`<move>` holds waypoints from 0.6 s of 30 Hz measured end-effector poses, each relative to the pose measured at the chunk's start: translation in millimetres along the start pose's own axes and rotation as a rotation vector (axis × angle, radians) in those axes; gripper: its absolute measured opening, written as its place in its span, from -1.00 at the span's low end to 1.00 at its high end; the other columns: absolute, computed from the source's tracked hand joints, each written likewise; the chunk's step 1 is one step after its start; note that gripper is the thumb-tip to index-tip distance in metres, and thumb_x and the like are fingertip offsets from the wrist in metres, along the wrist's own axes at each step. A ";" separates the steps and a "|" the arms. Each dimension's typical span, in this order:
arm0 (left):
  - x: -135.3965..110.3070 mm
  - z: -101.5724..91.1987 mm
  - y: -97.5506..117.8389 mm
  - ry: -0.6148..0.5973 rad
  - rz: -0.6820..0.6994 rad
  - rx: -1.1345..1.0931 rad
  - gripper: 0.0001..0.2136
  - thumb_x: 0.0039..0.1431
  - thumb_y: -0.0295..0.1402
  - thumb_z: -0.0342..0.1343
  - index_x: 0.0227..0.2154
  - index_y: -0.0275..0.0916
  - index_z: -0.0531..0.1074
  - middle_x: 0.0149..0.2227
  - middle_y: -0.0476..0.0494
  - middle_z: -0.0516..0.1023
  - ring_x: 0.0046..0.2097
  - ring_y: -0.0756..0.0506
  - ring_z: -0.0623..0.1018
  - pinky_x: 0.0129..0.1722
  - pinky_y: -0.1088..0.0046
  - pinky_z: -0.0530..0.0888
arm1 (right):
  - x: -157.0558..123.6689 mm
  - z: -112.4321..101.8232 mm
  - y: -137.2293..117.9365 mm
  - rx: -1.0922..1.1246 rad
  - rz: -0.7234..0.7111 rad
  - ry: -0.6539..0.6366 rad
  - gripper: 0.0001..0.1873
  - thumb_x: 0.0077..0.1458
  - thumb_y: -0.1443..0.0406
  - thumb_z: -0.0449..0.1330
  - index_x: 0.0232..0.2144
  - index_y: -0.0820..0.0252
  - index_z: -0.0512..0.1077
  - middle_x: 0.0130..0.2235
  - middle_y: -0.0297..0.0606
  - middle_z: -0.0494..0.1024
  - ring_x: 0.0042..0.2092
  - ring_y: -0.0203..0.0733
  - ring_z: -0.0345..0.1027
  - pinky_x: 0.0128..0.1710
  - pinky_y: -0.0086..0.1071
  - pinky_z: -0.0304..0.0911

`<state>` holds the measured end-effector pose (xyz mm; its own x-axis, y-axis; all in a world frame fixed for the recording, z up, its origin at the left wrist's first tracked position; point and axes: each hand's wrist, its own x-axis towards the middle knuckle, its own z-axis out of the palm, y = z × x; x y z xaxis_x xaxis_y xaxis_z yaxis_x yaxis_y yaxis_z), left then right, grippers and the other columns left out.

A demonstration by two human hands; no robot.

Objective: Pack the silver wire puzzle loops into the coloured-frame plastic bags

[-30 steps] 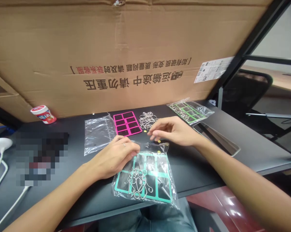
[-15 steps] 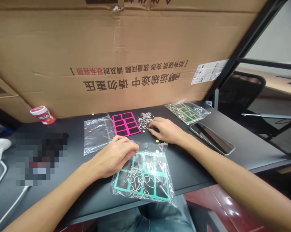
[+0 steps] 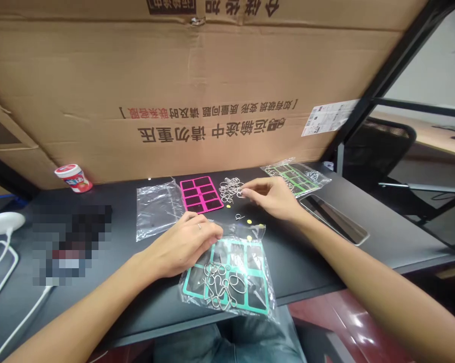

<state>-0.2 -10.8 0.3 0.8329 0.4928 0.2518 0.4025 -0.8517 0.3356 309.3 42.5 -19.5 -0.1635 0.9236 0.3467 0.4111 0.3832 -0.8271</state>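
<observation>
Head view, my right fingers (image 3: pixel 248 188) pinched together at the pile of wire rings (image 3: pixel 230 190), hold unclear, my left hand (image 3: pixel 184 247) loosely curled, holding nothing visible, just beside the clear bag (image 3: pixel 227 282) of teal frame and wire shapes, on the tabletop (image 3: pixel 310 262)

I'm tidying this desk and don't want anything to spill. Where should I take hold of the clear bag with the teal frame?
Pinch the bag's top edge, coming from the far side with your right hand. That strip is flat plastic, free of the teal frame and wire puzzles lower down, and your left hand lies close on the other side.
</observation>
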 end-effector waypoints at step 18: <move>0.3 2.3 -2.4 -0.010 -0.022 -0.027 -0.85 0.61 -0.40 -0.08 -0.02 -0.13 0.39 -0.14 -0.05 0.56 -0.06 -0.11 0.49 0.08 0.24 0.36 | -2.5 -6.7 -1.2 -0.325 -0.299 -0.517 -0.71 0.34 0.17 0.33 0.04 0.11 0.66 0.02 -0.13 0.69 -0.06 -0.07 0.56 -0.06 -0.20 0.44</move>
<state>0.0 -9.0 -2.5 0.8279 0.5093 0.2348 0.4102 -0.8355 0.3656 315.2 39.7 -16.3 -0.6866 0.6938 0.2173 0.5167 0.6759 -0.5255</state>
